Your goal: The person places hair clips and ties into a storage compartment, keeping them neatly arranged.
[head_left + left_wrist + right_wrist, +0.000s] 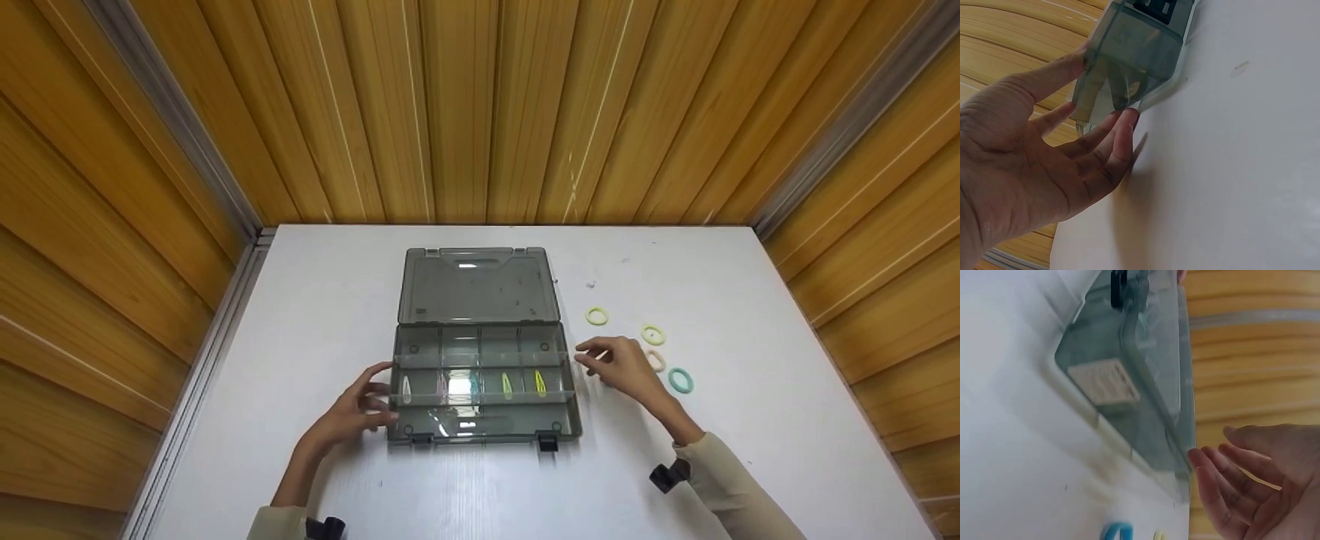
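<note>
A clear grey compartment box (pixel 487 426) lies on the table with its lid (pixel 480 289) laid back behind it. Its middle row holds several snap hair clips, among them a white clip (pixel 407 390), a green clip (pixel 507 385) and a yellow clip (pixel 540 383); glare partly hides a pink one and a bluish one. My left hand (pixel 349 409) touches the box's left side, thumb and fingers spread along it. Just off the right side is my right hand (pixel 619 366), its fingers loosely bent around nothing. In the right wrist view the hand (pixel 1264 484) shows no held thing.
Right of the box lie ring-shaped bands: a yellow-green ring (pixel 597 316), a second yellow ring (pixel 652 334), a pale pink ring (pixel 656 361) partly behind the right hand, and a teal ring (pixel 681 380). Wood-patterned walls (pixel 457 112) surround the white table (pixel 315 300).
</note>
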`<move>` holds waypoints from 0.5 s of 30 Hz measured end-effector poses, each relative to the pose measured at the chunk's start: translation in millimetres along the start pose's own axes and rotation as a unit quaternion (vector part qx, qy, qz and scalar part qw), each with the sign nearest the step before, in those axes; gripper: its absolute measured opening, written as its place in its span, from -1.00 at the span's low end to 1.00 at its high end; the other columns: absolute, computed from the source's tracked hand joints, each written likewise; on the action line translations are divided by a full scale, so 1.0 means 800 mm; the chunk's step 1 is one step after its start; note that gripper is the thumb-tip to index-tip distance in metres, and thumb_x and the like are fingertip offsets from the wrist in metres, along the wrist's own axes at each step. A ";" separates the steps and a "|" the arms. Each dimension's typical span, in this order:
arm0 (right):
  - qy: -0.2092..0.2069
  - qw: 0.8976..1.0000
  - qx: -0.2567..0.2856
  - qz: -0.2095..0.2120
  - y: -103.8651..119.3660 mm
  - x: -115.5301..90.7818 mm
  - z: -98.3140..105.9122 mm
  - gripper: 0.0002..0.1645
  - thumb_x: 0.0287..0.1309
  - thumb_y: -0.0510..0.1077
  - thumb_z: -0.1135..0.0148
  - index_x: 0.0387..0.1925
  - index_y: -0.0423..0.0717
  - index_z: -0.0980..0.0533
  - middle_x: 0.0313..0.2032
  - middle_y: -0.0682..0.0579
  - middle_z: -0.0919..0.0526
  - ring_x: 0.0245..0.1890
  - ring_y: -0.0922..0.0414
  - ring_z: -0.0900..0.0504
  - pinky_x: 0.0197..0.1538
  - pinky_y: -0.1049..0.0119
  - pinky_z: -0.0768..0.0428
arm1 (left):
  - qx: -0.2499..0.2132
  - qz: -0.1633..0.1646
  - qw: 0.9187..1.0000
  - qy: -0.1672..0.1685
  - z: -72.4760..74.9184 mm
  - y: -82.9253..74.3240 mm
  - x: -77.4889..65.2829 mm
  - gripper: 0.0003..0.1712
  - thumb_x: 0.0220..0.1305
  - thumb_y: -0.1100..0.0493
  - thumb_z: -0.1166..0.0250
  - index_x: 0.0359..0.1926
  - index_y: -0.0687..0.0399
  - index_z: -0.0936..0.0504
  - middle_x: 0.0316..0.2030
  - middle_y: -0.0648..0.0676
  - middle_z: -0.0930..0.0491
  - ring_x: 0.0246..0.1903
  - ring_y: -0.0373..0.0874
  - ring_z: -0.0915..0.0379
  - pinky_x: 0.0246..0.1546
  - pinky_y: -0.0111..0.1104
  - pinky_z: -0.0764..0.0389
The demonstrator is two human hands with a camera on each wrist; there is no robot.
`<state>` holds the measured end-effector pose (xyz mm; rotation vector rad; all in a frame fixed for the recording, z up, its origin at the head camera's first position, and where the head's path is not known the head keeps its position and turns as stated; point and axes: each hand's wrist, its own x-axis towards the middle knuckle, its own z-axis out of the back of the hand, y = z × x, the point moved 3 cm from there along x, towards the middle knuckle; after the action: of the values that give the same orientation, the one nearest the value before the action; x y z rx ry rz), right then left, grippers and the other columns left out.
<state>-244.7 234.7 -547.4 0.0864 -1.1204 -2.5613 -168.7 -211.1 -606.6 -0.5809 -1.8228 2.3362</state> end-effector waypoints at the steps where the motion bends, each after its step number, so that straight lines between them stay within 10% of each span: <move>1: -0.009 1.000 0.004 -0.006 -0.007 -0.001 0.006 -0.74 0.28 -0.20 -0.38 -0.12 -0.34 -0.70 -0.35 -0.23 -0.80 -0.46 -0.10 -0.79 -0.52 0.48 -0.55 | 0.000 0.000 1.000 0.000 0.000 0.000 0.000 0.06 0.22 0.26 -0.47 0.60 -0.01 -0.04 0.28 0.47 -0.38 0.01 0.06 -0.58 -0.19 -0.12 -0.68; 15: -0.057 0.994 0.005 -0.091 -0.074 -0.024 0.041 -0.70 0.26 -0.24 -0.38 -0.05 -0.37 -0.68 -0.23 -0.30 -0.78 -0.40 -0.12 -0.79 -0.51 0.46 -0.62 | 0.001 0.006 1.000 0.000 0.000 0.001 -0.002 0.05 0.23 0.24 -0.46 0.59 -0.03 -0.06 0.27 0.46 -0.38 -0.02 0.02 -0.58 -0.23 -0.20 -0.66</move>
<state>-250.1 301.2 -569.4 0.0467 -1.2188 -2.7516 -167.0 -211.6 -606.7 -0.5940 -1.8204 2.3453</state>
